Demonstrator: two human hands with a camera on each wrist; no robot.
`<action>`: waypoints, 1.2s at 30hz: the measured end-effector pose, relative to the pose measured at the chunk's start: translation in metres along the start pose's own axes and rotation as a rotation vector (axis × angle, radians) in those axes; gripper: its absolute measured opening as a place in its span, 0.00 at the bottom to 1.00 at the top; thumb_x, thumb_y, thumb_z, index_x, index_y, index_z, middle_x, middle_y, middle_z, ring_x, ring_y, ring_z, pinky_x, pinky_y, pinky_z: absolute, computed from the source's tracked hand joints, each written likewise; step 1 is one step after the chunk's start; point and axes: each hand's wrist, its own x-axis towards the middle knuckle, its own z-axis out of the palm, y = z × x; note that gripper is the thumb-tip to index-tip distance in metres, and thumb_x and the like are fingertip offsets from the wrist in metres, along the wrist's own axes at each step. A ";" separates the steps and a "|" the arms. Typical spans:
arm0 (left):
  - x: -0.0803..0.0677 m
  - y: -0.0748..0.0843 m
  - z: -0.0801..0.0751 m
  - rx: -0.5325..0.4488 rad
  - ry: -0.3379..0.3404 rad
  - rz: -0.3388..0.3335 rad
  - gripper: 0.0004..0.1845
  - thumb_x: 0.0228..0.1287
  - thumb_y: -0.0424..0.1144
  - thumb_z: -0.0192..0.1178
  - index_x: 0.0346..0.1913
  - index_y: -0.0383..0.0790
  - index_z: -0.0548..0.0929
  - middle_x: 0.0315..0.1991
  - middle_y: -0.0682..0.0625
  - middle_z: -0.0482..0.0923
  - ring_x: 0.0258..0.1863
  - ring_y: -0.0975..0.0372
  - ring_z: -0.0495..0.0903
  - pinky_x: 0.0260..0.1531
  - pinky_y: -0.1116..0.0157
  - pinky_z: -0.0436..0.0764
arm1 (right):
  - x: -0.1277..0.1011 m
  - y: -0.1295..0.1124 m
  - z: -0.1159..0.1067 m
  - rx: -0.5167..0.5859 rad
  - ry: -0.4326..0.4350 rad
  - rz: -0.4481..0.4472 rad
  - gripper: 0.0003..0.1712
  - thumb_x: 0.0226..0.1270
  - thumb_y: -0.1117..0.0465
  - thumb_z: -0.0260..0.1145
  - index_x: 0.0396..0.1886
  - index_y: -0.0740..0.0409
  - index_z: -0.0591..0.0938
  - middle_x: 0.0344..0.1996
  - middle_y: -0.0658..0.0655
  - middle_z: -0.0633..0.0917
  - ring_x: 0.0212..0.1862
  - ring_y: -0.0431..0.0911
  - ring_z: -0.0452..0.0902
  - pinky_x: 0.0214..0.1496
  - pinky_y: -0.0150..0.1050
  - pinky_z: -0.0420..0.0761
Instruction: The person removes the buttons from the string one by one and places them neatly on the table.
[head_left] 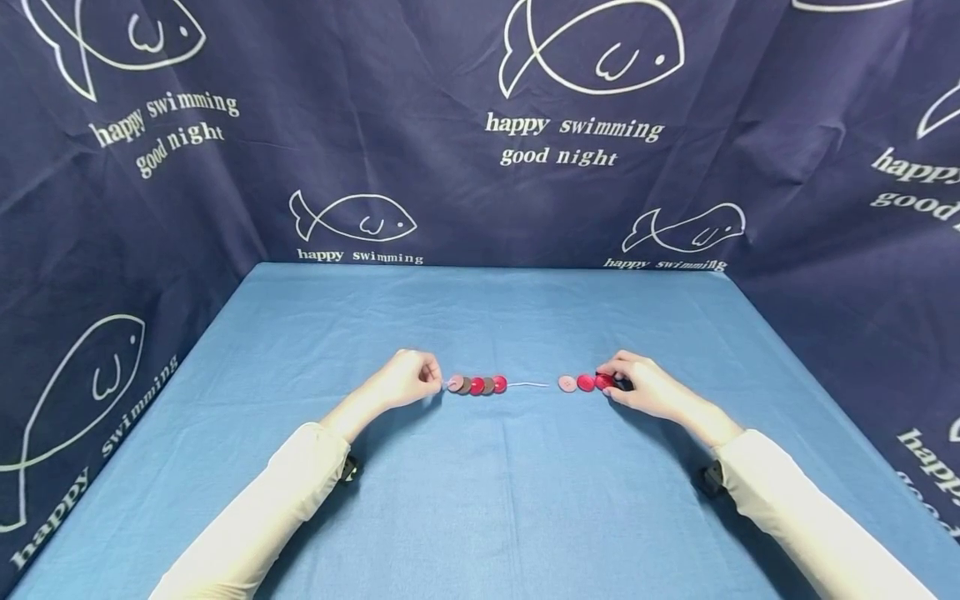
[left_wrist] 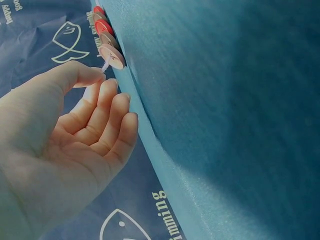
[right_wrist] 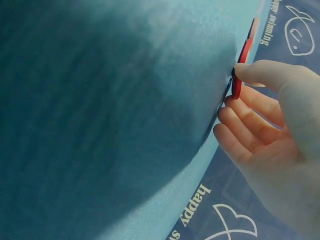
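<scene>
A thin white string (head_left: 528,384) lies across the blue table (head_left: 480,500) with flat round buttons threaded on it. Several buttons (head_left: 477,385), pink, brown and red, sit bunched at its left end. A pink button (head_left: 567,383) and red buttons (head_left: 587,382) sit at its right end. My left hand (head_left: 408,380) pinches the string's left end (left_wrist: 105,65) between thumb and forefinger, right beside the pink button (left_wrist: 112,56). My right hand (head_left: 637,385) pinches the outermost red button (right_wrist: 237,86) at the right end, and a dark button lies under its fingers.
A dark blue cloth (head_left: 480,125) printed with white fish and words walls in the table at the back and both sides. Both of my forearms in cream sleeves (head_left: 255,517) rest over the near part of the table.
</scene>
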 end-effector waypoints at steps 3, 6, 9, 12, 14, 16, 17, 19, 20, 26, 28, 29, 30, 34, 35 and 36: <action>0.000 0.000 0.000 0.007 0.010 0.009 0.03 0.53 0.31 0.59 0.25 0.40 0.80 0.18 0.55 0.77 0.18 0.71 0.71 0.25 0.72 0.73 | 0.001 0.000 -0.001 -0.005 -0.006 0.002 0.16 0.53 0.68 0.68 0.44 0.67 0.82 0.34 0.55 0.79 0.35 0.46 0.75 0.39 0.39 0.76; 0.001 0.000 0.000 0.007 0.011 0.003 0.03 0.53 0.31 0.59 0.25 0.41 0.80 0.18 0.55 0.77 0.18 0.70 0.72 0.25 0.72 0.73 | 0.001 0.000 -0.001 -0.009 -0.015 0.011 0.17 0.53 0.68 0.67 0.45 0.67 0.82 0.35 0.56 0.79 0.36 0.46 0.76 0.40 0.40 0.76; 0.001 0.000 -0.001 0.006 0.004 -0.006 0.03 0.53 0.31 0.59 0.25 0.41 0.80 0.19 0.56 0.77 0.18 0.70 0.72 0.26 0.72 0.73 | 0.000 -0.001 -0.002 -0.012 -0.026 0.023 0.17 0.54 0.68 0.67 0.45 0.67 0.82 0.36 0.56 0.79 0.37 0.46 0.76 0.41 0.41 0.77; 0.001 0.001 -0.001 0.004 0.003 -0.007 0.03 0.53 0.31 0.59 0.25 0.41 0.80 0.19 0.55 0.77 0.19 0.70 0.72 0.25 0.72 0.73 | 0.000 -0.001 -0.002 -0.011 -0.033 0.031 0.17 0.54 0.67 0.67 0.46 0.67 0.82 0.37 0.56 0.79 0.37 0.46 0.76 0.41 0.42 0.76; 0.001 0.001 -0.002 0.005 0.004 -0.003 0.03 0.53 0.31 0.59 0.25 0.40 0.80 0.19 0.55 0.77 0.19 0.70 0.71 0.25 0.72 0.73 | 0.000 -0.001 -0.002 -0.010 -0.033 0.035 0.17 0.55 0.67 0.67 0.46 0.67 0.81 0.37 0.57 0.79 0.37 0.46 0.76 0.41 0.42 0.76; 0.001 0.000 -0.002 0.004 0.006 0.001 0.03 0.53 0.31 0.59 0.25 0.40 0.80 0.19 0.55 0.77 0.19 0.70 0.71 0.25 0.72 0.73 | 0.000 -0.002 -0.002 -0.011 -0.032 0.035 0.18 0.55 0.67 0.68 0.46 0.67 0.81 0.37 0.57 0.79 0.37 0.46 0.76 0.41 0.41 0.76; 0.001 0.000 -0.002 0.001 0.005 0.002 0.03 0.53 0.31 0.59 0.25 0.40 0.80 0.19 0.55 0.77 0.19 0.70 0.71 0.25 0.72 0.73 | 0.000 -0.002 -0.002 -0.011 -0.032 0.034 0.18 0.55 0.67 0.68 0.46 0.67 0.81 0.37 0.57 0.79 0.37 0.46 0.76 0.41 0.41 0.76; 0.001 0.000 -0.001 0.000 0.006 0.009 0.03 0.53 0.31 0.59 0.25 0.40 0.80 0.18 0.55 0.77 0.18 0.70 0.72 0.25 0.72 0.73 | 0.000 -0.003 -0.003 -0.009 -0.031 0.031 0.18 0.54 0.67 0.68 0.46 0.67 0.81 0.37 0.57 0.79 0.37 0.46 0.76 0.41 0.41 0.76; 0.001 -0.001 -0.001 -0.001 0.007 0.012 0.03 0.53 0.31 0.59 0.25 0.40 0.80 0.18 0.55 0.77 0.18 0.70 0.72 0.25 0.72 0.73 | 0.000 -0.003 -0.003 -0.009 -0.031 0.028 0.18 0.54 0.68 0.68 0.46 0.67 0.81 0.37 0.57 0.79 0.37 0.46 0.75 0.41 0.41 0.76; 0.001 -0.003 -0.001 0.001 0.013 0.023 0.03 0.53 0.30 0.59 0.25 0.40 0.80 0.18 0.55 0.77 0.17 0.71 0.71 0.24 0.73 0.73 | -0.001 -0.003 -0.003 -0.023 -0.022 -0.002 0.18 0.52 0.68 0.69 0.46 0.67 0.82 0.38 0.58 0.80 0.38 0.48 0.75 0.41 0.43 0.75; 0.001 -0.003 0.000 0.005 0.012 0.021 0.03 0.53 0.31 0.59 0.25 0.40 0.80 0.18 0.55 0.77 0.17 0.71 0.71 0.24 0.73 0.72 | -0.001 -0.003 -0.003 -0.029 -0.022 -0.004 0.19 0.52 0.67 0.69 0.46 0.68 0.82 0.39 0.58 0.80 0.40 0.49 0.76 0.42 0.45 0.75; 0.001 -0.003 0.000 0.006 0.012 0.021 0.03 0.53 0.31 0.59 0.25 0.40 0.80 0.17 0.55 0.77 0.17 0.71 0.71 0.24 0.73 0.72 | -0.001 -0.003 -0.003 -0.032 -0.022 -0.002 0.19 0.52 0.67 0.69 0.46 0.68 0.82 0.39 0.59 0.80 0.40 0.50 0.76 0.43 0.46 0.75; 0.001 -0.003 0.000 0.006 0.011 0.019 0.03 0.53 0.31 0.59 0.25 0.40 0.80 0.17 0.55 0.77 0.17 0.71 0.71 0.24 0.73 0.73 | -0.001 -0.004 -0.003 -0.034 -0.023 0.000 0.19 0.52 0.67 0.69 0.46 0.68 0.82 0.39 0.59 0.80 0.41 0.51 0.76 0.43 0.46 0.76; 0.000 -0.002 0.000 -0.007 0.000 0.003 0.03 0.53 0.30 0.59 0.25 0.39 0.80 0.18 0.55 0.77 0.18 0.70 0.72 0.25 0.72 0.73 | 0.000 -0.004 -0.003 -0.044 -0.028 0.004 0.17 0.53 0.67 0.68 0.45 0.68 0.82 0.38 0.59 0.80 0.40 0.51 0.77 0.43 0.47 0.76; 0.000 -0.002 0.000 -0.008 -0.002 -0.001 0.03 0.53 0.30 0.59 0.25 0.39 0.80 0.18 0.55 0.77 0.18 0.70 0.72 0.25 0.72 0.74 | 0.000 -0.004 -0.003 -0.044 -0.027 0.002 0.17 0.53 0.67 0.68 0.44 0.68 0.82 0.38 0.59 0.81 0.40 0.50 0.77 0.43 0.46 0.76; 0.000 -0.002 0.000 -0.009 -0.004 -0.003 0.03 0.53 0.30 0.59 0.25 0.40 0.80 0.18 0.55 0.78 0.18 0.70 0.72 0.26 0.72 0.74 | 0.001 -0.004 -0.003 -0.042 -0.025 0.000 0.16 0.53 0.67 0.68 0.44 0.68 0.82 0.38 0.58 0.81 0.39 0.50 0.77 0.42 0.46 0.76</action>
